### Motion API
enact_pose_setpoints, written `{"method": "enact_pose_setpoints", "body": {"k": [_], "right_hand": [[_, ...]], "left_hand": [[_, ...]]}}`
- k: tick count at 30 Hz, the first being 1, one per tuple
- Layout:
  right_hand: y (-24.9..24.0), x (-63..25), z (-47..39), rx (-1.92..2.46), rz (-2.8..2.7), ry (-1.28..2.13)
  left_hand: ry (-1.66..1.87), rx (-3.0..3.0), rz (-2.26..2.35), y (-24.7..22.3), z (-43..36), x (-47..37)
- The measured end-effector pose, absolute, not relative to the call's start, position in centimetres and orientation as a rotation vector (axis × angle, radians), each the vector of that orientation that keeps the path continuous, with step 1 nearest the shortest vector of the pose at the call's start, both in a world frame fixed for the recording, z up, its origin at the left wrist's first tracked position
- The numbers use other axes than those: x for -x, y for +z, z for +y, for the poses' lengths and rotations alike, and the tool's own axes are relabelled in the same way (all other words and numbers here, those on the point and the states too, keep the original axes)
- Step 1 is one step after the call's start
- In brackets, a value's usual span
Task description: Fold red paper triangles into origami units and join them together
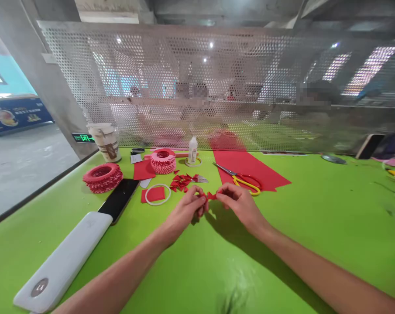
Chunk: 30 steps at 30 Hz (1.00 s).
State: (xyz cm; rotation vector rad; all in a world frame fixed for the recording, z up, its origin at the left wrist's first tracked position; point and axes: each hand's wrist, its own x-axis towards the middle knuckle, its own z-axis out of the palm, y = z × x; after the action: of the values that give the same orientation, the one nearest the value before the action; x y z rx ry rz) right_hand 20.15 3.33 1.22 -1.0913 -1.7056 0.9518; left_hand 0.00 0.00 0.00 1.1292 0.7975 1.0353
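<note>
My left hand (191, 204) and my right hand (238, 199) meet over the middle of the table, both closed in a pinch. Between their fingertips shows a small red folded paper piece (211, 196); whether it is one piece or two joined, I cannot tell. Just beyond my left hand lies a loose pile of red folded paper triangles (181, 181). Scissors (241, 178) with a red and a yellow handle lie partly on a large red paper sheet (246, 163), beyond my right hand. A white ring (158, 203) rests over a red paper square (148, 196).
Two pink-red rings of folded paper (102, 177) stand at the left and back. A white bottle (192, 150) stands near the perforated screen (171, 87). At left are a paper cup (104, 141), a dark phone-like slab (120, 198) and a white long-handled device (66, 257). The table (315, 218) is green.
</note>
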Motion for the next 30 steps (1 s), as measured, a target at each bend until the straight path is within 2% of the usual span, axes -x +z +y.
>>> {"method": "enact_pose_setpoints", "body": {"k": [5, 13, 30], "right_hand": [[2.1, -20.2, 0.8, 0.975, -1.723, 0.867], [3.5, -19.9, -1.0, 0.633, -1.848, 0.45], [4.1, -19.9, -1.6, 0.426, -1.938, 0.197]], "left_hand": [[1.125, -0.94, 0.672, 0.7, -0.5, 0.3], [1.132, -1.067, 0.467, 1.8, -1.5, 0.3], [1.039, -1.19, 0.477, 1.6, -1.5, 0.8]]}}
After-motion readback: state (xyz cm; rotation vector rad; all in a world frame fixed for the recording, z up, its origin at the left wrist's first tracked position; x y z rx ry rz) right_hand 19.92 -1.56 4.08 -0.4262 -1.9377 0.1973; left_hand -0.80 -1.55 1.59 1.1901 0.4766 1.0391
